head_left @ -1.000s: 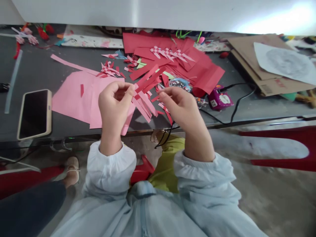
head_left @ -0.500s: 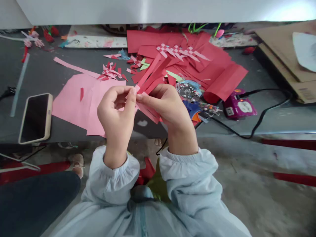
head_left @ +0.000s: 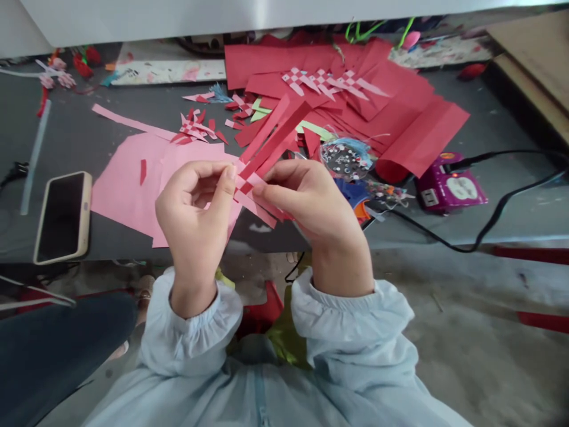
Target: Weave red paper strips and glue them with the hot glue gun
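Dark grey tabletop (head_left: 66, 133) lies beneath the woven red-and-pink paper strips (head_left: 244, 185); the left hand (head_left: 194, 204) pinches their left side, thumb closed to forefinger; the right hand (head_left: 313, 200) pinches the right, thumb over curled fingers.

A phone (head_left: 62, 217) in a pale case lies at the left of the dark surface (head_left: 146, 98), near a translucent stick (head_left: 35, 157) and a black plug (head_left: 18, 170). Toward the right, a black cable (head_left: 498, 156) meets a purple box (head_left: 453, 191), with brown cardboard (head_left: 533, 65) beyond. Another person's dark-clad leg (head_left: 66, 332) shows at lower left, over the grey floor (head_left: 471, 367)
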Motion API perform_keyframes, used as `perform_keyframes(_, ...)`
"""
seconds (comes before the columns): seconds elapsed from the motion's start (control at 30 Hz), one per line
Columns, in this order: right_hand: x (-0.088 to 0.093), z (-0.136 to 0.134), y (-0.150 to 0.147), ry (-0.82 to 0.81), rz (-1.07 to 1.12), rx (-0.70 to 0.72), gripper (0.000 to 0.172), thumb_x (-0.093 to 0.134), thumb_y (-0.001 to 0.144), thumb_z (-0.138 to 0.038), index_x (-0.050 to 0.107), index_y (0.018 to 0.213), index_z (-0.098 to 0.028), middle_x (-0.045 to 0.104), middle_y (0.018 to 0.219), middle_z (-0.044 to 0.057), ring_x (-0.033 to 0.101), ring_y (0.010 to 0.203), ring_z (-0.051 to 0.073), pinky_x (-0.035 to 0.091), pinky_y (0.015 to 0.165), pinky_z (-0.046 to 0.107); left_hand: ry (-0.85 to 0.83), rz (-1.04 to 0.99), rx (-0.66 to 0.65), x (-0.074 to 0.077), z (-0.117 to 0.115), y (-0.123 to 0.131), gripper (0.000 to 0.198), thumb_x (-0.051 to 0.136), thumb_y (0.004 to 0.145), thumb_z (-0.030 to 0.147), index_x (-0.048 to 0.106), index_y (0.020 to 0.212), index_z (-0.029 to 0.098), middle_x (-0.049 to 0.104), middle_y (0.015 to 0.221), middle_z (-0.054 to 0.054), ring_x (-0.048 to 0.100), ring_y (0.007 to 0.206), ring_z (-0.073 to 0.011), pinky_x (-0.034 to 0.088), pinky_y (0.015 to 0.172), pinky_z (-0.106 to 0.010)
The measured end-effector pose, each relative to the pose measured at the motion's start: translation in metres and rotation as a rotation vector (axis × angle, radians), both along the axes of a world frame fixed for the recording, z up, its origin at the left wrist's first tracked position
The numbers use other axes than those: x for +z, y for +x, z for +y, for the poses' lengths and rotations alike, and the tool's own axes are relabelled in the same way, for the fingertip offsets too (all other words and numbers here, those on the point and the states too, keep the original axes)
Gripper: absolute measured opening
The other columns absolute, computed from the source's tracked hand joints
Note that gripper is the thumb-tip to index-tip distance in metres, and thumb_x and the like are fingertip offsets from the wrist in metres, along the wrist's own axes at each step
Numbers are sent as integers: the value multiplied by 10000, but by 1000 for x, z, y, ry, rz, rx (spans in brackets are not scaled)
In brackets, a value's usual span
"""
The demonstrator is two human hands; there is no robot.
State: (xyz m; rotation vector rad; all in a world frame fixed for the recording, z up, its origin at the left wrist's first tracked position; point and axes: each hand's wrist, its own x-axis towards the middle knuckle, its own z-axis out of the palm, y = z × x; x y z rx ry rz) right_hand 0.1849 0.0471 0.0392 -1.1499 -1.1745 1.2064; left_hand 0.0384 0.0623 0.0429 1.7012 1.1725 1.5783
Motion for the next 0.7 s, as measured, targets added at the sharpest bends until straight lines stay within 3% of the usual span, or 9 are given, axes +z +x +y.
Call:
perform_keyframes(0.13, 0, 2, -2, 7, 24, -16, 180, 740, 732, -241, 611, 628, -171, 547, 585, -28, 475, 548, 68, 362, 473, 200, 69, -1, -1, -1, 1, 1, 64, 747, 848, 274, 720, 812, 229, 726, 753, 38, 694, 663, -98, 578, 587, -220)
perform_keyframes(0.27, 1, 5, -4, 21, 31, -47, 199, 757, 730, -295, 624, 655, -167, 593, 616, -14, 516, 567, 81, 376, 466, 199, 2, 26, 25, 0, -3, 4, 68, 729, 862, 275, 708, 832, 218, 730, 798, 28, 707, 726, -108, 587, 654, -225)
perform_keyframes(0.53, 2, 5, -5, 27, -35, -49, 111, 698, 762, -211, 671, 678, -143, 594, 616, -18, 484, 540, 66, 359, 460, 196, 40, 33, 24, -2, 0, 2, 70, 761, 831, 266, 718, 791, 229, 733, 747, 34, 698, 658, -102, 589, 584, -218)
perform_keyframes(0.7, 4, 2, -2, 0, -62, -56, 92, 688, 751, -181, 661, 670, -145, 576, 613, -18, 464, 556, 71, 365, 467, 205, -39, 41, 28, 0, -4, 4, 49, 729, 859, 246, 710, 816, 235, 739, 793, 27, 704, 709, -109, 598, 643, -234)
